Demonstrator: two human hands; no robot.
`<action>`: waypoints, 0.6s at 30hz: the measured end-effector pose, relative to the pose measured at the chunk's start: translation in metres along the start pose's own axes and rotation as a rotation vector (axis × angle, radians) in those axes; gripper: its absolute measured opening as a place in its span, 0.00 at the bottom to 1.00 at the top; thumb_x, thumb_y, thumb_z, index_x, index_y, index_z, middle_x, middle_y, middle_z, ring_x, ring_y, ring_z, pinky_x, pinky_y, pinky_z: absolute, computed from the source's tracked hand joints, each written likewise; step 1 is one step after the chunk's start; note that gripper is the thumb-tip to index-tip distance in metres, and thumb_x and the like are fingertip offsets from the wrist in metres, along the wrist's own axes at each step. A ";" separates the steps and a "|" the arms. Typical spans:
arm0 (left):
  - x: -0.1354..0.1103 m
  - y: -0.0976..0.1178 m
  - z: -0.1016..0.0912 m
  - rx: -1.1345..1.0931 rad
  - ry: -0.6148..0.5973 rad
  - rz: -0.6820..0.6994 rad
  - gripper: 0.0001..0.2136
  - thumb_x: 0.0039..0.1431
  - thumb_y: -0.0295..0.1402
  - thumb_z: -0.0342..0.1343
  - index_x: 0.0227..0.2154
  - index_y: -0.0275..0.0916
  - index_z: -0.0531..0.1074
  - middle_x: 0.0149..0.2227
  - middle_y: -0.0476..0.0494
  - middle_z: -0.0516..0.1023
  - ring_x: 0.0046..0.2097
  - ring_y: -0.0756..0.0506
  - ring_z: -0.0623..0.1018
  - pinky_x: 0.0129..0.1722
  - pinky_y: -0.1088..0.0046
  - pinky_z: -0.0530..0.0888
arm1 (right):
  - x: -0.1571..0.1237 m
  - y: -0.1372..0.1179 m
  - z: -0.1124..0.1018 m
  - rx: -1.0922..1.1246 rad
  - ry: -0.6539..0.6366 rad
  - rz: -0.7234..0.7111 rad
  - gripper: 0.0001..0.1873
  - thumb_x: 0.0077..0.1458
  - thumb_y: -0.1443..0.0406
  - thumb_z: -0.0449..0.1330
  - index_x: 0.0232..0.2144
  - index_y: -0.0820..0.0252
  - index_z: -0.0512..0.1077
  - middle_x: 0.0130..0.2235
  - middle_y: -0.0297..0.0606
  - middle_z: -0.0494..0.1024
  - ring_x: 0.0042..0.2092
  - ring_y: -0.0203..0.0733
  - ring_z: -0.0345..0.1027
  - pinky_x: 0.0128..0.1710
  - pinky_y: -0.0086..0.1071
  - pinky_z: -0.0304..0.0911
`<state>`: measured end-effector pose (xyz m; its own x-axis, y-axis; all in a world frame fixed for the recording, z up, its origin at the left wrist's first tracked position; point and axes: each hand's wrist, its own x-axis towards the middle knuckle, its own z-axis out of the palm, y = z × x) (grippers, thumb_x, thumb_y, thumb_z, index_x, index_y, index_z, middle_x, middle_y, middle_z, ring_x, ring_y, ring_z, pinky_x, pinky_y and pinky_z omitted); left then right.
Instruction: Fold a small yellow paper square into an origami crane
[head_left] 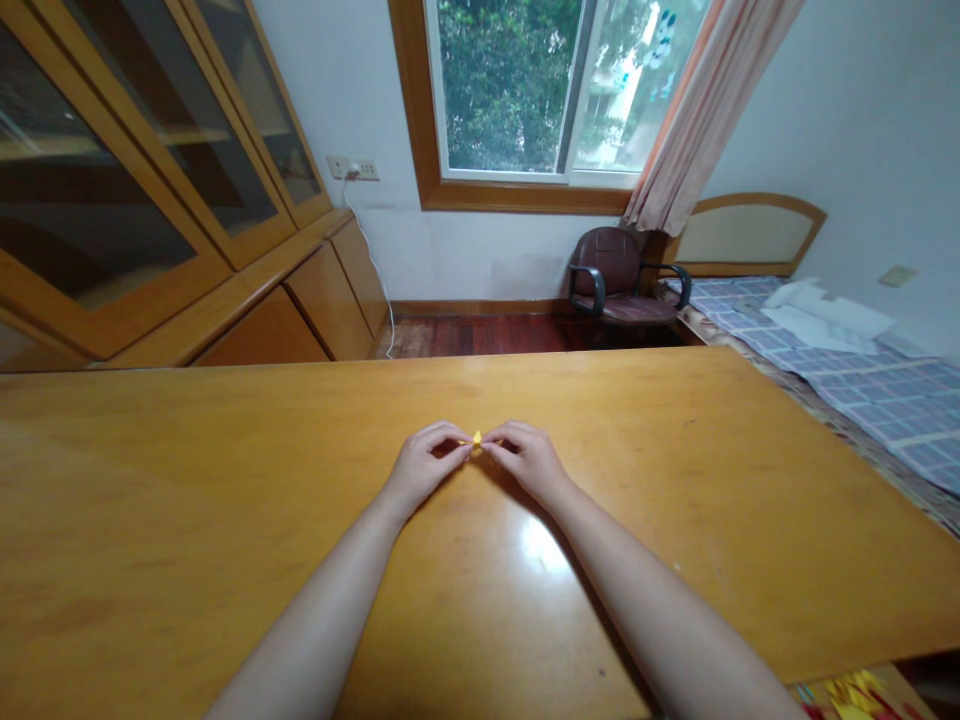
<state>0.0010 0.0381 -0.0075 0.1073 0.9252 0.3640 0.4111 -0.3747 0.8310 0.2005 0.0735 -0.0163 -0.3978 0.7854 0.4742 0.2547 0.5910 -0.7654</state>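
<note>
A small yellow piece with a pointed top, perhaps folded paper (477,438), is held up just above the wooden table (247,480). My left hand (426,462) pinches its left side between thumb and fingers. From the other side my right hand (528,458) grips it the same way, so the fingertips of both hands nearly meet around it. Most of the piece is hidden behind the fingers, and it is too small to make out fully.
Yellow and red bits (855,692) lie at the lower right, below the table edge. Beyond the table stand a dark red armchair (611,265), a glass-door cabinet (225,250) on the left and a bed with a checked cover (862,380) on the right.
</note>
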 end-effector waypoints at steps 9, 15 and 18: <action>0.000 -0.001 0.001 0.052 0.008 0.045 0.04 0.57 0.32 0.60 0.30 0.39 0.77 0.31 0.46 0.78 0.34 0.48 0.77 0.36 0.73 0.72 | 0.001 -0.001 0.001 -0.040 -0.006 -0.027 0.04 0.56 0.66 0.63 0.30 0.59 0.78 0.30 0.37 0.79 0.32 0.37 0.71 0.34 0.29 0.65; 0.000 -0.002 0.001 0.053 0.005 0.050 0.04 0.58 0.32 0.60 0.30 0.40 0.77 0.31 0.46 0.78 0.34 0.48 0.77 0.37 0.73 0.72 | -0.001 -0.002 0.001 -0.070 -0.003 -0.026 0.06 0.57 0.65 0.62 0.30 0.58 0.78 0.30 0.37 0.79 0.32 0.37 0.71 0.34 0.29 0.64; 0.001 -0.001 0.001 0.054 0.007 0.043 0.04 0.57 0.33 0.60 0.29 0.39 0.77 0.31 0.46 0.78 0.34 0.48 0.77 0.36 0.73 0.72 | 0.000 -0.004 0.001 -0.076 0.004 -0.021 0.06 0.57 0.66 0.62 0.29 0.59 0.78 0.29 0.37 0.79 0.31 0.37 0.70 0.33 0.28 0.64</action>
<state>0.0018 0.0391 -0.0082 0.1197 0.9076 0.4023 0.4541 -0.4104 0.7908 0.1986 0.0708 -0.0143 -0.4004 0.7734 0.4914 0.3125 0.6194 -0.7202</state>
